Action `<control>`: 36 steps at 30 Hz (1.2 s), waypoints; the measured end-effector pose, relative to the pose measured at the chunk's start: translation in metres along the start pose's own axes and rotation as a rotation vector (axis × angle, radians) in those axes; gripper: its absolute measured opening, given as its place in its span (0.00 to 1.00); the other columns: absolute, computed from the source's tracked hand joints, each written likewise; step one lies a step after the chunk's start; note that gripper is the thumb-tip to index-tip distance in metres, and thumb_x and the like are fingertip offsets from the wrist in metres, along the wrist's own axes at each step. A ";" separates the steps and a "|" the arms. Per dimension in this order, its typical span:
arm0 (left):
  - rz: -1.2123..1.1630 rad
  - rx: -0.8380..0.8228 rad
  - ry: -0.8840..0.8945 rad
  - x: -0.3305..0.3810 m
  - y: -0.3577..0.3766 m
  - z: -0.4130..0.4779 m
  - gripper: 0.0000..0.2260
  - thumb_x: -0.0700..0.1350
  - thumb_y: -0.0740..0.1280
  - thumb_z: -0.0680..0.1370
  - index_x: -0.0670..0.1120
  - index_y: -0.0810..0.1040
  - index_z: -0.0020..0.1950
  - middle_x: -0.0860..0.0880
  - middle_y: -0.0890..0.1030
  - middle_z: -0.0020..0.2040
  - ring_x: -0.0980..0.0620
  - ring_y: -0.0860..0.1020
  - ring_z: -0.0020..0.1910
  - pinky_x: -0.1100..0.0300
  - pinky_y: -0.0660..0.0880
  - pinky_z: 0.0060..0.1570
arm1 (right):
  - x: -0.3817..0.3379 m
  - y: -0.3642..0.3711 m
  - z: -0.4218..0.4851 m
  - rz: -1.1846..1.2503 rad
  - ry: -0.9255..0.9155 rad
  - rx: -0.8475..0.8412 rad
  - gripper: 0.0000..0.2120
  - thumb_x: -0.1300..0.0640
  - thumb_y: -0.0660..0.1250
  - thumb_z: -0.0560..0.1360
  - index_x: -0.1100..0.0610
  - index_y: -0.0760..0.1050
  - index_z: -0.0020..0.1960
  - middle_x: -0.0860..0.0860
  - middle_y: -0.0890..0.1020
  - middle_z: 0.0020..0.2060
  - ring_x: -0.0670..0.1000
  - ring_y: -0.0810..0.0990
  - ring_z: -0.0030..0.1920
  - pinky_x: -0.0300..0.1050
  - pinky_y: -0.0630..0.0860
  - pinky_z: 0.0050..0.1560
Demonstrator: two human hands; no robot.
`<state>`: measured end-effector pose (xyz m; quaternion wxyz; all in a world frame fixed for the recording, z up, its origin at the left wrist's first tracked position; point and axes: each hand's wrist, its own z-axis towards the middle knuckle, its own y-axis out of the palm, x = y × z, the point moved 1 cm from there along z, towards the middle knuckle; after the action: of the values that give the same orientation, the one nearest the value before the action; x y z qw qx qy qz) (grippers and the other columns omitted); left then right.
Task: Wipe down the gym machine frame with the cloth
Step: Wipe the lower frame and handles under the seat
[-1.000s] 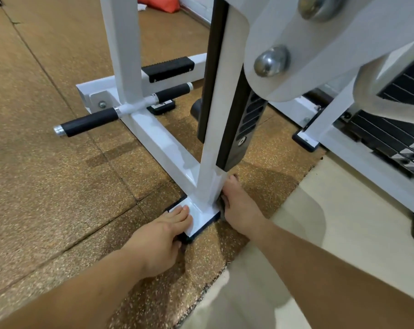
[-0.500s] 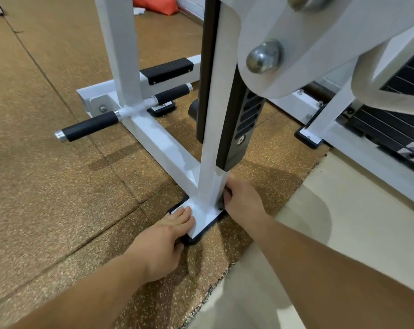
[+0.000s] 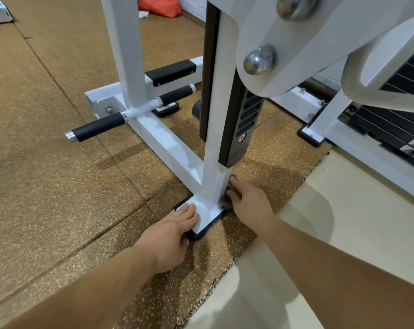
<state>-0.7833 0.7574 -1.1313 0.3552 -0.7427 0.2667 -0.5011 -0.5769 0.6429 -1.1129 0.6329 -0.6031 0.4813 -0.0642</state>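
The white gym machine frame has an upright post [image 3: 215, 162] standing on a white foot plate [image 3: 209, 218] with a black pad under it. My left hand [image 3: 170, 236] rests on the plate's near left corner, fingers laid flat over its edge. My right hand [image 3: 246, 200] is at the right side of the post's base and holds a dark grey cloth [image 3: 226, 200] against the metal. Only a small crumpled part of the cloth shows between the fingers and the post.
A low white beam [image 3: 168, 148] runs back from the post to a crossbar with black grips [image 3: 96, 127]. A pivot arm with chrome bolts [image 3: 260, 59] overhangs the post. A weight stack [image 3: 391, 129] stands right. Brown rubber mat [image 3: 47, 186] left, pale tile [image 3: 343, 222] right.
My right hand has slid a little along the post's right side, and the dark cloth now shows beside it. My left hand has stayed on the foot plate.
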 end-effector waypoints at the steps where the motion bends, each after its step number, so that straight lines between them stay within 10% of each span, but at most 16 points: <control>1: 0.002 -0.010 -0.007 0.001 -0.001 -0.001 0.31 0.40 0.60 0.83 0.51 0.54 0.84 0.57 0.48 0.84 0.65 0.40 0.78 0.74 0.30 0.67 | -0.001 0.004 -0.003 -0.029 -0.019 -0.048 0.22 0.54 0.62 0.85 0.50 0.69 0.78 0.46 0.71 0.77 0.52 0.70 0.75 0.49 0.69 0.72; 8: -0.005 -0.100 -0.084 0.008 -0.012 0.001 0.31 0.42 0.61 0.84 0.49 0.52 0.85 0.52 0.47 0.85 0.55 0.44 0.83 0.66 0.38 0.75 | -0.013 0.003 -0.034 -0.281 0.105 -0.018 0.06 0.53 0.65 0.81 0.51 0.79 0.48 0.49 0.80 0.40 0.56 0.82 0.47 0.46 0.74 0.42; 13: -0.581 -0.009 -0.225 0.047 -0.015 -0.024 0.33 0.47 0.71 0.80 0.62 0.59 0.80 0.62 0.76 0.68 0.64 0.77 0.64 0.66 0.75 0.64 | -0.044 -0.002 -0.058 0.267 0.276 -0.239 0.08 0.55 0.73 0.74 0.60 0.83 0.42 0.58 0.86 0.36 0.55 0.83 0.35 0.51 0.82 0.40; 17: -0.971 0.317 -0.358 0.059 -0.037 -0.045 0.26 0.35 0.72 0.79 0.57 0.71 0.71 0.63 0.81 0.57 0.72 0.80 0.52 0.75 0.75 0.49 | -0.095 -0.007 -0.060 0.669 0.472 -0.358 0.15 0.52 0.75 0.76 0.66 0.81 0.47 0.62 0.87 0.42 0.56 0.81 0.37 0.51 0.81 0.41; 23: -0.714 0.439 -0.595 0.056 -0.075 -0.082 0.17 0.45 0.70 0.79 0.56 0.70 0.65 0.54 0.85 0.48 0.53 0.85 0.44 0.49 0.84 0.47 | -0.123 0.014 -0.064 0.599 0.641 -0.127 0.26 0.41 0.59 0.81 0.62 0.77 0.64 0.60 0.84 0.54 0.60 0.83 0.52 0.60 0.82 0.59; 28: -0.392 0.390 -0.610 0.062 -0.120 -0.102 0.12 0.43 0.70 0.79 0.54 0.74 0.59 0.53 0.83 0.48 0.54 0.83 0.45 0.52 0.84 0.48 | -0.156 0.010 -0.078 0.652 0.635 -0.012 0.25 0.48 0.51 0.88 0.66 0.74 0.70 0.63 0.78 0.67 0.64 0.76 0.66 0.57 0.72 0.68; 36: -0.133 0.362 -0.541 0.071 -0.172 -0.141 0.10 0.43 0.69 0.78 0.56 0.77 0.57 0.55 0.84 0.46 0.55 0.82 0.45 0.53 0.82 0.46 | -0.205 0.011 -0.120 0.631 0.503 -0.155 0.31 0.42 0.45 0.87 0.65 0.76 0.66 0.61 0.81 0.57 0.62 0.79 0.57 0.49 0.69 0.51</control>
<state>-0.8826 0.7712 -0.9201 0.5058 -0.7894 0.0201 -0.3472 -0.7729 0.6974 -0.9903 0.4368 -0.4372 0.7858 0.0238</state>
